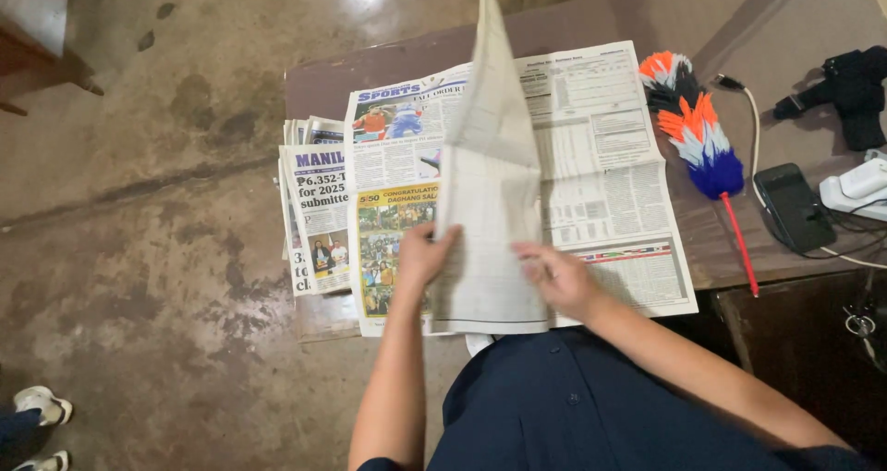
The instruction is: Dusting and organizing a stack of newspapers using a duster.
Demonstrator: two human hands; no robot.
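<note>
— Holding a raised grey newsprint page (490, 175) up on edge, between my two hands; its long axis runs away from me, rising over the open newspaper spread (601, 166) on the brown table (739, 27).

— Which hand is nearer?

— My left hand (423, 254) pinches the page's near left edge, fingers closed on it. My right hand (554, 277) lies just right of it, fingers loose on the paper; I cannot tell if it grips. A folded newspaper stack (314, 212) sits left, a striped feather duster (698, 129) right.

A feather duster (695, 124), black phone (794, 207), white charger (855, 190) and black cloth (852, 90) lie on the brown table (591, 18).
</note>
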